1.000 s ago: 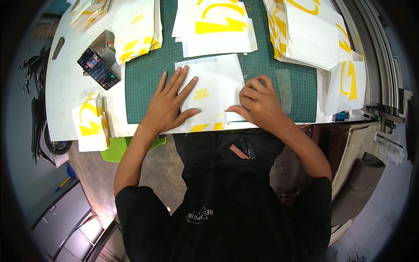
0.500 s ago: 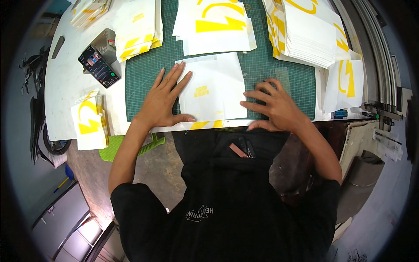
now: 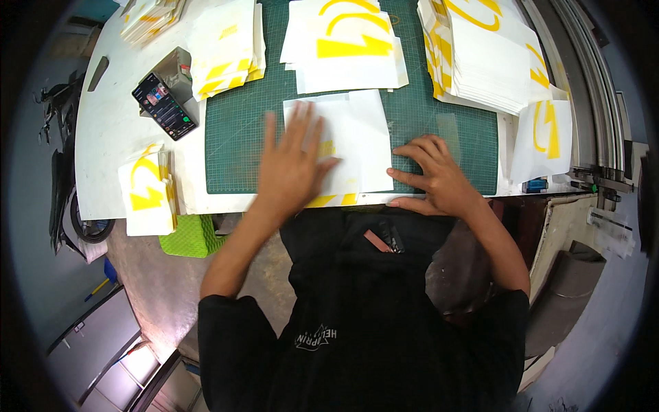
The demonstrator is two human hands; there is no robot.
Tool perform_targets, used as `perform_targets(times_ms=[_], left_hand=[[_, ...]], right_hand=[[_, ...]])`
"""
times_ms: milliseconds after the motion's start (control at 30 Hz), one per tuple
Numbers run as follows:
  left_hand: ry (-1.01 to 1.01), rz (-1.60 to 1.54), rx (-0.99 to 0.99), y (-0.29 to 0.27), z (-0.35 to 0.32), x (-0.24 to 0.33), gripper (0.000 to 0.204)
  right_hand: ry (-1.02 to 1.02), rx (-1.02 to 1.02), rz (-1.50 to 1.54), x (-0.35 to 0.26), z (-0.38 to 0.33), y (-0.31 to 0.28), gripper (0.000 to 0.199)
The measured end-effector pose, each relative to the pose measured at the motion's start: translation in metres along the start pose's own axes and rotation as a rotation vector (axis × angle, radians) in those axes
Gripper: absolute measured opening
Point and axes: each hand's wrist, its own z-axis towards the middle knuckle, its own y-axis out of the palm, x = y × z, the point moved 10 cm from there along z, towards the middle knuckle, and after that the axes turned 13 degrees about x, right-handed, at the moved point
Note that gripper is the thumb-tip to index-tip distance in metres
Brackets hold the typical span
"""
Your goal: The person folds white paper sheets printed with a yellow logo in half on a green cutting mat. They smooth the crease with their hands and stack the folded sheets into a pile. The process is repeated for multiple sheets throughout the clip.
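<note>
A folded white paper sheet (image 3: pixel 367 147) with yellow print lies on the green cutting mat (image 3: pixel 237 151) at the table's front edge. Across its left part, my left hand (image 3: pixel 292 165) is laid with fingers stretched and apart, somewhat blurred by motion, hiding most of the small yellow print. My right hand (image 3: pixel 434 175) rests beside the sheet's right edge, its bent fingers spread and the fingertips at or very near the paper. Nothing shows inside either hand. Just beyond the sheet is a pile of white sheets (image 3: pixel 353 72) with large yellow shapes.
Tall stacks of yellow-printed white paper stand at the far right (image 3: pixel 484 72) and far left (image 3: pixel 223 48). A smaller stack (image 3: pixel 147 196) overhangs the front left edge. A lit phone (image 3: pixel 165 106) leans against a grey block. A single printed sheet (image 3: pixel 542 141) lies at right.
My left hand has moved right, from the sheet's left edge onto its face. The right hand stays by the right edge. The whole view has shifted slightly.
</note>
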Motion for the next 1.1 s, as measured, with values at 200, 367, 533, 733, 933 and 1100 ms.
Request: perform_targets(times_ms=[200,367,533,733,933,1100], left_hand=[[-0.014,-0.199,0.072,0.027,0.009,0.043,0.080],[0.025,-0.192,0.031,0.030,0.006,0.040,0.085],[0.032,-0.160,-0.037,0.033,0.004,0.040,0.088],[0.009,-0.097,-0.060,0.034,0.005,0.040,0.088],[-0.052,-0.094,0.028,0.025,0.005,0.034,0.095],[-0.144,-0.334,0.103,0.004,0.008,0.020,0.091]], right_hand=[[0.010,-0.002,-0.044,-0.002,0.000,-0.003,0.061],[0.060,-0.005,-0.091,-0.005,0.003,0.004,0.069],[0.073,-0.090,-0.209,0.006,0.003,0.022,0.067],[0.131,0.049,-0.375,0.058,0.041,0.017,0.064],[0.180,0.102,-0.417,0.063,0.053,0.011,0.069],[0.320,0.380,-0.178,0.027,0.041,-0.015,0.056]])
